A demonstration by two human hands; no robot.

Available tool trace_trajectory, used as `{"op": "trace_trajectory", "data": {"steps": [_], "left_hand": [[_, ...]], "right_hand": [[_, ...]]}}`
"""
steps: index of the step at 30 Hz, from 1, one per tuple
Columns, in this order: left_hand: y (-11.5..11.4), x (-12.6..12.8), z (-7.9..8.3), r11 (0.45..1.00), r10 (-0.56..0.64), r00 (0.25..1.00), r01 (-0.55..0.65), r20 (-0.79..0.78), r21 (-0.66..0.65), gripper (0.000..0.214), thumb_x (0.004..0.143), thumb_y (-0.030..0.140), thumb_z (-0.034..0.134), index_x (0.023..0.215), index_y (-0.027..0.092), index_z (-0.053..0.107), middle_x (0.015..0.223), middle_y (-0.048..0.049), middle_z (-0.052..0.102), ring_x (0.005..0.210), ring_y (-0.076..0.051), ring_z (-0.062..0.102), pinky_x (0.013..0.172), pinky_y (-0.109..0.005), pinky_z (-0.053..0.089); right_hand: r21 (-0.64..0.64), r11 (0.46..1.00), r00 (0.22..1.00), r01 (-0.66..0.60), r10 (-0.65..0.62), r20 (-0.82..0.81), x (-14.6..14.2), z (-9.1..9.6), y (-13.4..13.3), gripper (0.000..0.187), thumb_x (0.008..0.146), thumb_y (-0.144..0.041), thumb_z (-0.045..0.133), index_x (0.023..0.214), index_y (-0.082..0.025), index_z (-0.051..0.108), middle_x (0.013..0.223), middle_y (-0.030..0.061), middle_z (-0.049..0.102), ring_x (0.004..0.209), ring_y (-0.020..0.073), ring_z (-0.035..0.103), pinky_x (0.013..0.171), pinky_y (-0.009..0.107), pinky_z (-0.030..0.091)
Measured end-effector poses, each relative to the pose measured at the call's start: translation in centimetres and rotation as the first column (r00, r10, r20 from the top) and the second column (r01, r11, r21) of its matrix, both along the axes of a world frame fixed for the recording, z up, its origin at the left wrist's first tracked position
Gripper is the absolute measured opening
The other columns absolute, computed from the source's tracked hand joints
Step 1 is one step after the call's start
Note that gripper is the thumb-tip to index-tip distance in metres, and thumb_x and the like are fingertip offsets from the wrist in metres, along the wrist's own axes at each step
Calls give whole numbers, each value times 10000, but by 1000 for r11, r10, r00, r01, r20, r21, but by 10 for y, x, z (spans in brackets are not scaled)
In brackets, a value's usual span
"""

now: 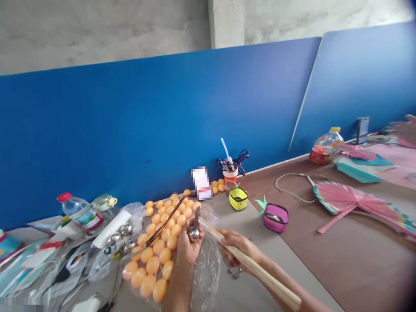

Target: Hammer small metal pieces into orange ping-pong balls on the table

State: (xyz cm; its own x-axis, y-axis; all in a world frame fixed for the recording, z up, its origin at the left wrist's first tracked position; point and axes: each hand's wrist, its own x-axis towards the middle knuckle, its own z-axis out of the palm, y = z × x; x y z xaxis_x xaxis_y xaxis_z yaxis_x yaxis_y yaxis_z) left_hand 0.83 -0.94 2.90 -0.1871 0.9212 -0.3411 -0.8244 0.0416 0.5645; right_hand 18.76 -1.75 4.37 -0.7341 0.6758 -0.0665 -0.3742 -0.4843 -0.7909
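My left hand (189, 246) is closed around a shiny silver ball (194, 234). A flat grey piece (196, 215) stands up behind the ball at the fingertips; its kind is unclear. Gripped in my right hand (239, 247) is a bundle of long pale wooden sticks (260, 273), slanting from lower right to upper left. Their far ends come close to the ball and the grey piece; whether they touch, I cannot tell. Beside and beneath my left hand lie many orange ping-pong balls (152, 265) in clear plastic (208, 273), with a dark cord (165, 223) across them.
More silver balls (126, 229), bottles (81, 212) and cables crowd the left. Behind stand a cup of cables (230, 174), a yellow pouch (238, 200) and a purple pouch (275, 219). Rightward lie a pink paper fan (351, 199) and a drink bottle (325, 147). A blue partition (146, 121) borders the table.
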Motion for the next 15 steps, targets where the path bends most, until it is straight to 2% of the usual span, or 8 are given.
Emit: {"op": "trace_trajectory", "data": {"steps": [3,8,13,15], "left_hand": [[0,0,-1,1000,-10,1000,11,8,-17,114,846,229,666,813,140,603,666,-36,638,555,-135,601,459,-215,467],[0,-2,-3,1000,11,1000,-11,4,11,127,801,220,720,824,171,605,673,-14,646,534,-135,602,459,-228,470],[1,-2,-3,1000,-6,1000,6,16,-6,103,849,227,660,811,144,613,678,-39,647,575,-139,622,482,-219,480],[2,-2,-4,1000,-6,1000,6,6,7,102,847,225,660,807,142,616,677,-38,644,576,-140,619,484,-224,479]], "right_hand": [[-6,999,998,32,-32,-46,1,1,0,480,686,-351,619,1106,-124,581,414,-98,475,302,59,255,369,208,195],[41,999,1000,-23,23,11,-1,0,-1,512,698,-368,618,1141,-115,574,403,-102,464,282,68,267,355,210,177],[-1,999,995,40,-40,-87,0,-1,0,468,700,-349,604,1115,-135,575,417,-99,474,306,64,245,367,206,192],[-1,999,997,32,-32,-70,0,0,0,473,698,-339,604,1124,-136,571,412,-98,481,295,68,245,358,208,189]]}}
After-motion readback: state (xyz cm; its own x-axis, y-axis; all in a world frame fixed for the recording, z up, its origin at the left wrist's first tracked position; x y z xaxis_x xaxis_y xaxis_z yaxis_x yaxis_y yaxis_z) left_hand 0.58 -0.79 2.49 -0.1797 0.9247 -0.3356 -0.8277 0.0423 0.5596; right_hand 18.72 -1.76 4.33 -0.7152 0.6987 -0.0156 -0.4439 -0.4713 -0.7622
